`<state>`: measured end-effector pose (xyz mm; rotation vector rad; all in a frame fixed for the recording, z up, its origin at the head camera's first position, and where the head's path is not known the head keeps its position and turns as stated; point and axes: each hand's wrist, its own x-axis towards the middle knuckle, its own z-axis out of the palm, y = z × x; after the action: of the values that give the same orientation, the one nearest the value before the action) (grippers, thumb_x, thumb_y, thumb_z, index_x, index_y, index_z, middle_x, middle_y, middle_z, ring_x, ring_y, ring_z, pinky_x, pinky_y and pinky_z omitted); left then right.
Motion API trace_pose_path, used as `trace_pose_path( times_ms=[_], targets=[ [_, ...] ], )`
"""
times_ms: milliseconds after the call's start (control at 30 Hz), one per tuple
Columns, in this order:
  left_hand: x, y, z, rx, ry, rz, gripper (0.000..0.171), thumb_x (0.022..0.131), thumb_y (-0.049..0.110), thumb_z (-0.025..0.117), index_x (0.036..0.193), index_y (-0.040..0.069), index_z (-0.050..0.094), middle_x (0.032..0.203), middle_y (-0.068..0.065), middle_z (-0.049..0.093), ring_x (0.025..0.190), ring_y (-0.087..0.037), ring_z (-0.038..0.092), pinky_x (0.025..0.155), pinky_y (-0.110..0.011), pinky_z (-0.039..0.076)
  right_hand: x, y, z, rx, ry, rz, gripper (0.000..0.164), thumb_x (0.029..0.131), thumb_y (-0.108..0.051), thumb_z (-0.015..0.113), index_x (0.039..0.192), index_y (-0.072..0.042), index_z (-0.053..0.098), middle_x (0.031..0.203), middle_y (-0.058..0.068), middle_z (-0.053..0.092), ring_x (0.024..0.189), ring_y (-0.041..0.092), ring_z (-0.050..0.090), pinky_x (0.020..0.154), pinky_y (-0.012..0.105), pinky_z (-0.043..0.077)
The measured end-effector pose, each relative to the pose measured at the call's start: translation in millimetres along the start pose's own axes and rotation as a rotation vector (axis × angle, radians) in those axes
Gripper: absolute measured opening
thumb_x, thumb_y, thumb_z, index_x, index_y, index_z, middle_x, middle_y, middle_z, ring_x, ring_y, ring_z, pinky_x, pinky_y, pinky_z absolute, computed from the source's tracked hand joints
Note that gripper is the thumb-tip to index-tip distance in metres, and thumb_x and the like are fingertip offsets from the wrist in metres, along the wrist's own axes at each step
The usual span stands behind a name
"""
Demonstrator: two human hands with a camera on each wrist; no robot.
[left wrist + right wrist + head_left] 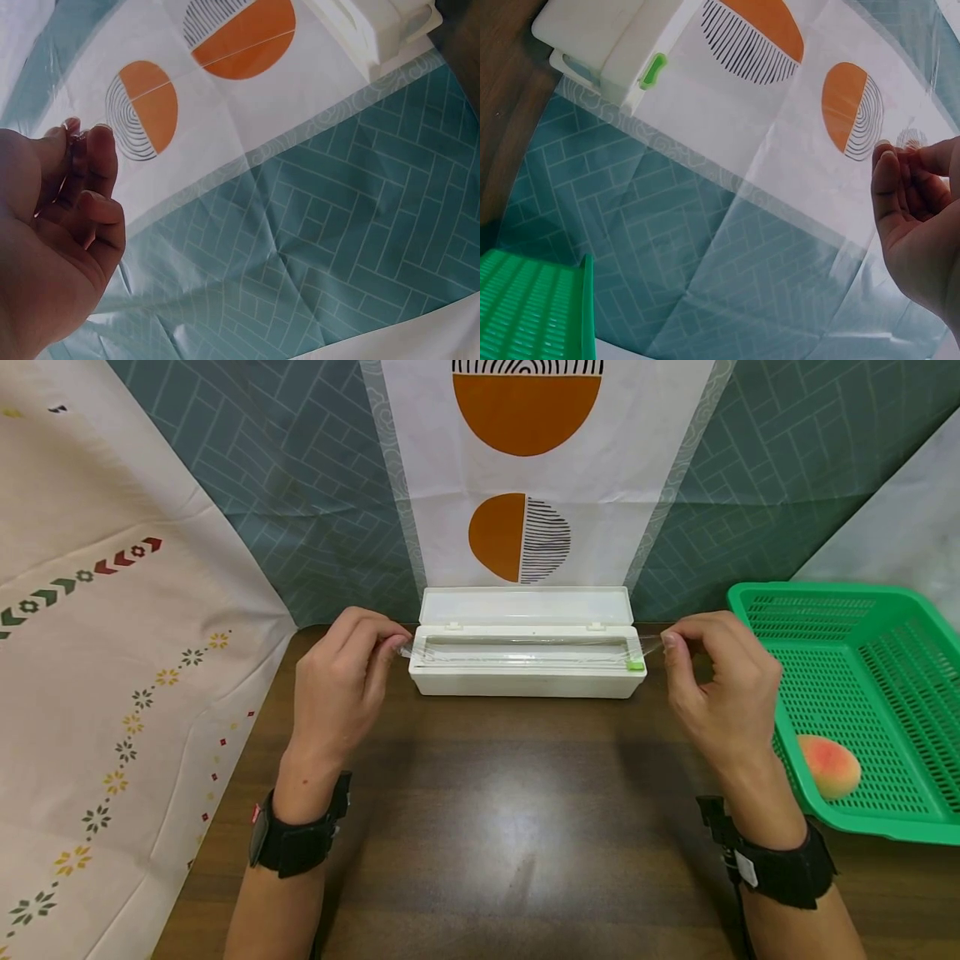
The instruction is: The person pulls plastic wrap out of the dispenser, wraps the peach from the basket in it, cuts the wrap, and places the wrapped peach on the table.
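Observation:
A white cling film dispenser [525,685] lies lengthwise across the back of the table in the head view, its lid [525,606] raised behind it. Clear cling film [649,645] stretches over its top and past both ends. My left hand [341,681] pinches the film's left corner between thumb and fingertips, just off the dispenser's left end. At the other end, my right hand [723,681] pinches the right corner the same way. A small green slider cutter [635,666] sits at the right of the dispenser's front edge; the right wrist view shows the cutter [653,71] too.
A green slotted basket [795,827] stands right of my right hand, with a peach [829,766] inside. A patterned cloth [300,493] hangs close behind the dispenser. White printed fabric [135,635] borders the brown table [487,860] on the left.

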<state>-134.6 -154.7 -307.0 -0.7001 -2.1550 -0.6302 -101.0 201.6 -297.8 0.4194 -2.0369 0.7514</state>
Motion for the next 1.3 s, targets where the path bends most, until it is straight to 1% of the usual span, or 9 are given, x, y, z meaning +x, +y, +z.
trace_pose_path(
  times_ms=[167,300,500,667,867,967,1133,1300],
  targets=[
    [0.5,0.5,-1.8,0.009,-0.005,0.004,0.016,0.096,0.020,0.062,0.096,0.005,0.068,0.095,-0.006,0.062,0.076,-0.014,0.056,0.061,-0.033,0.048,1,1,1,0.014,0.022,-0.008,0.020,0.092,-0.009,0.061,0.083,0.008,0.066,0.082,0.017,0.065,0.072,0.025,0.053,0.062,0.031,0.036],
    [0.8,1.1,-2.4,0.013,-0.004,0.005,0.016,0.096,0.021,0.062,0.097,0.006,0.068,0.095,-0.006,0.062,0.077,-0.015,0.058,0.062,-0.035,0.049,1,0,0,0.031,0.039,-0.011,0.019,0.090,-0.008,0.062,0.082,0.008,0.066,0.081,0.017,0.065,0.071,0.025,0.053,0.062,0.032,0.036],
    [1.0,1.8,-3.3,0.007,0.005,0.015,0.017,0.096,0.020,0.063,0.096,0.004,0.069,0.095,-0.007,0.062,0.078,-0.016,0.059,0.063,-0.035,0.049,2,-3,-1,0.035,0.035,-0.002,0.015,0.089,-0.004,0.063,0.082,0.009,0.066,0.082,0.018,0.065,0.072,0.026,0.054,0.062,0.030,0.035],
    [1.5,3.5,-5.2,0.006,0.008,0.015,0.016,0.095,0.018,0.063,0.096,0.004,0.069,0.095,-0.007,0.062,0.077,-0.015,0.058,0.062,-0.034,0.048,2,-2,-2,0.030,0.037,0.001,0.017,0.090,-0.005,0.063,0.082,0.009,0.067,0.083,0.018,0.066,0.073,0.029,0.056,0.065,0.029,0.039],
    [2.7,6.8,-8.1,-0.009,0.004,0.010,0.015,0.095,0.018,0.064,0.096,0.004,0.069,0.095,-0.007,0.062,0.073,-0.014,0.054,0.060,-0.033,0.046,2,-3,-4,0.025,0.033,0.000,0.017,0.090,-0.005,0.062,0.083,0.009,0.067,0.083,0.018,0.066,0.075,0.029,0.057,0.065,0.034,0.040],
    [3.4,8.2,-9.0,-0.019,0.007,0.010,0.016,0.095,0.018,0.064,0.096,0.004,0.069,0.095,-0.007,0.062,0.074,-0.014,0.053,0.060,-0.033,0.046,2,-5,-5,0.023,0.032,0.001,0.015,0.089,-0.003,0.062,0.083,0.010,0.067,0.083,0.019,0.066,0.076,0.029,0.058,0.065,0.035,0.041],
    [3.6,9.3,-9.9,-0.019,0.007,0.008,0.017,0.095,0.019,0.064,0.096,0.003,0.069,0.094,-0.008,0.062,0.075,-0.014,0.054,0.061,-0.033,0.047,3,-6,-7,0.018,0.036,0.002,0.017,0.090,-0.005,0.061,0.083,0.010,0.067,0.083,0.019,0.066,0.077,0.030,0.059,0.068,0.032,0.042],
    [4.0,10.5,-10.7,-0.023,0.013,0.012,0.017,0.095,0.019,0.064,0.096,0.003,0.069,0.094,-0.008,0.062,0.077,-0.015,0.056,0.062,-0.033,0.048,-1,7,-4,0.014,0.051,0.000,0.021,0.091,-0.012,0.062,0.083,0.007,0.069,0.083,0.016,0.067,0.077,0.029,0.060,0.073,0.031,0.047]
  ],
)
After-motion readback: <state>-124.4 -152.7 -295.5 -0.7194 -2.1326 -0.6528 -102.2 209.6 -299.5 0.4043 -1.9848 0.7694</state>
